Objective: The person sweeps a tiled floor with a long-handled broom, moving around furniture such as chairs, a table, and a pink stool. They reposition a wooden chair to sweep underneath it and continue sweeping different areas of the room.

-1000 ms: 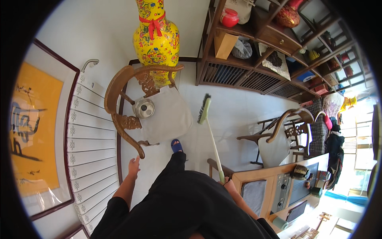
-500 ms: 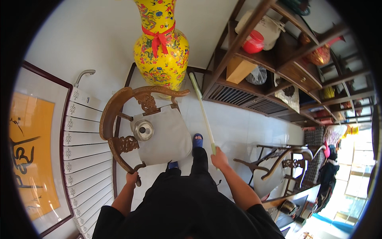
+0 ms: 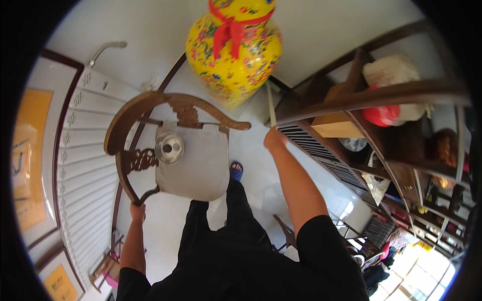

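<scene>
At seven o'clock the left hand (image 3: 137, 211) has its fingers clamped on the curved dark wooden armchair (image 3: 131, 161); at one o'clock the right hand (image 3: 274, 138) grips a pale broom handle (image 3: 270, 106) beside the yellow flowered porcelain vase (image 3: 233, 50)

broom head (image 3: 269, 103) hidden behind vase (image 3: 232, 50)

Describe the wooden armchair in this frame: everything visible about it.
The wooden armchair is dark brown, with a curved horseshoe back rail, a carved centre splat and openwork carving under the arm. A pale grey cushion covers its seat, and a round metal lid-like dish lies on that. It stands upright on the light floor beside a white radiator. The left hand grips the end of its near arm.
</scene>
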`<state>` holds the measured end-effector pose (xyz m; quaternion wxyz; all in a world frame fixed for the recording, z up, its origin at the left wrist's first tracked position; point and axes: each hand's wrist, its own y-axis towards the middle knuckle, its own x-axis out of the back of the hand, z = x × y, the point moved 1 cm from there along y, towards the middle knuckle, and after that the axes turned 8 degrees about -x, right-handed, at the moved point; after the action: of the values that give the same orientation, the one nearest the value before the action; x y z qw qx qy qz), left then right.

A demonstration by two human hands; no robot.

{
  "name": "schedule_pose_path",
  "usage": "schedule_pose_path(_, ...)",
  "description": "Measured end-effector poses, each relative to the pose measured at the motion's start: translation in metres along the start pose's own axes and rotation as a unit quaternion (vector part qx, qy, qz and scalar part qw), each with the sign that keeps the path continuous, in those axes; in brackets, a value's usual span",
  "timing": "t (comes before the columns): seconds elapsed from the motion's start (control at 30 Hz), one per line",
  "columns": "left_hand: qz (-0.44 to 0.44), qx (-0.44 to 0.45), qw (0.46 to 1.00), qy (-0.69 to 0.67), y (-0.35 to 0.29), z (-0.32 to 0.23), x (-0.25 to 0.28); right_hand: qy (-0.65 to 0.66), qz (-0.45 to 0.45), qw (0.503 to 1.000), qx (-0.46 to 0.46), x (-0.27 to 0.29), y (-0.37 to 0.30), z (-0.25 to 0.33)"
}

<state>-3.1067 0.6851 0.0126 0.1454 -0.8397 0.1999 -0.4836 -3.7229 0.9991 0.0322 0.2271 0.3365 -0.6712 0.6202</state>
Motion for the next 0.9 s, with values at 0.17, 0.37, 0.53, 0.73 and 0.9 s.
schedule_pose_path(0.17, -0.035, -0.037, 0.995, 0.084, -0.022, 0.012, 0.017, -0.094, 0.010, 0.996, 0.000, 0.001, 0.031, 0.052)
schedule_pose_path(0.37, -0.028, -0.056, 0.984, 0.166, -0.023, -0.052, 0.012, -0.300, 0.094, 0.939, 0.139, -0.058, 0.131, 0.012)
schedule_pose_path(0.53, 0.009, -0.033, 0.994, 0.104, -0.031, -0.053, 0.012, -0.240, 0.047, 0.961, 0.126, -0.146, 0.067, -0.017)
schedule_pose_path(0.73, 0.011, -0.025, 0.997, 0.066, -0.031, -0.010, 0.014, -0.147, 0.119, 0.977, 0.099, -0.097, -0.113, -0.026)
schedule_pose_path(0.9, 0.020, -0.050, 0.996, 0.066, -0.026, 0.023, 0.017, -0.087, 0.131, 0.983, 0.095, -0.106, -0.199, -0.064)
